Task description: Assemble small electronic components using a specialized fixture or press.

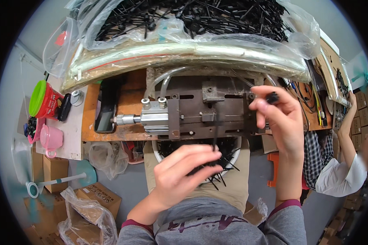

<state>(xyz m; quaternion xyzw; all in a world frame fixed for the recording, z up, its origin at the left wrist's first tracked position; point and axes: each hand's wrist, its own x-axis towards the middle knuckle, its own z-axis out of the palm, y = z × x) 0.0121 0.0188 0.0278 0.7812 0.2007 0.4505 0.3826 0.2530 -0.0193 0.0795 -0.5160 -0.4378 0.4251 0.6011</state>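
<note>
My left hand (184,171) is closed in a pinch, its fingertips on a thin black rod (217,130). The rod points up in front of a small metal block on the clamping fixture (186,108) and is blurred. My right hand (280,116) is raised beside the fixture's right end, thumb and forefinger closed around a small black piece with a knobbed end (272,97). A silver air cylinder (155,119) with clear tubes sits on the fixture's left. Below, on my lap, a white tub (238,143) holds many black rods, partly hidden by my left hand.
A plastic-lined box (184,51) heaped with black parts stands behind the fixture. Left are a red tub with green rim (47,100), a pink cup (51,138) and a fan (61,179). Another person's arm (347,116) reaches in at right. Cardboard boxes (96,198) stand below left.
</note>
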